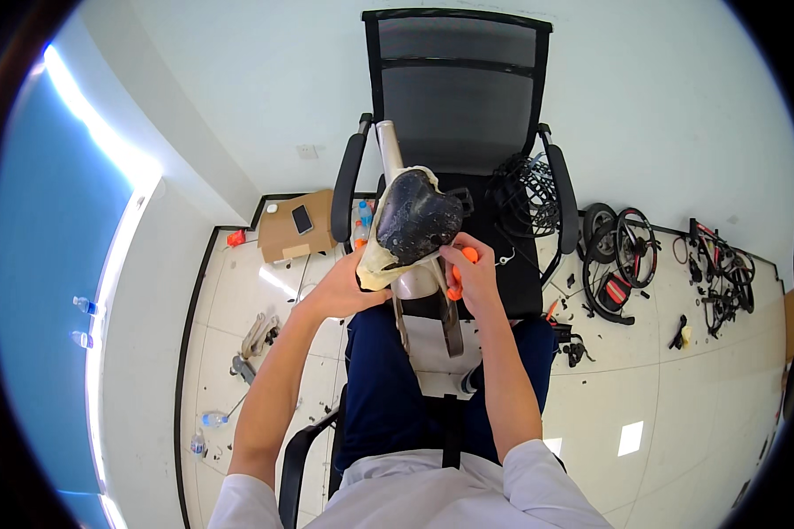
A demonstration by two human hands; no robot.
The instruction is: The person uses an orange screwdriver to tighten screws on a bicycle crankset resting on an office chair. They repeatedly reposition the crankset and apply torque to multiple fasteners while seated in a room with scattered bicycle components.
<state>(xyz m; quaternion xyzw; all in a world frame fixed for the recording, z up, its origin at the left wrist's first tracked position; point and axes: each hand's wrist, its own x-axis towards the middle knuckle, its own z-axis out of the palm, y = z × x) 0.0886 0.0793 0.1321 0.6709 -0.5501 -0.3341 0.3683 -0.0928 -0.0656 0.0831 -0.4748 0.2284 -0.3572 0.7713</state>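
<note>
In front of me is a scuffed black piece with ragged cream foam around its edge, which looks like a bicycle saddle (417, 219). My left hand (344, 286) is closed on its lower left edge, over the foam. A pale metal tube (389, 148) sticks up behind it, and a pale forked metal part (452, 328) shows below, between my knees. How these parts join is hidden. My right hand (475, 275) is closed around an orange-handled tool (465, 264) at the saddle's lower right edge. The tool's working end cannot be made out.
A black mesh office chair (457, 106) faces me, with a tangle of black wire (528, 196) on its seat. Cardboard (284, 236) with a phone (303, 219) lies left. Bicycle wheels (635, 247) and a pile of bike parts (719, 273) are right. Bottles (214, 419) and small scraps litter the floor.
</note>
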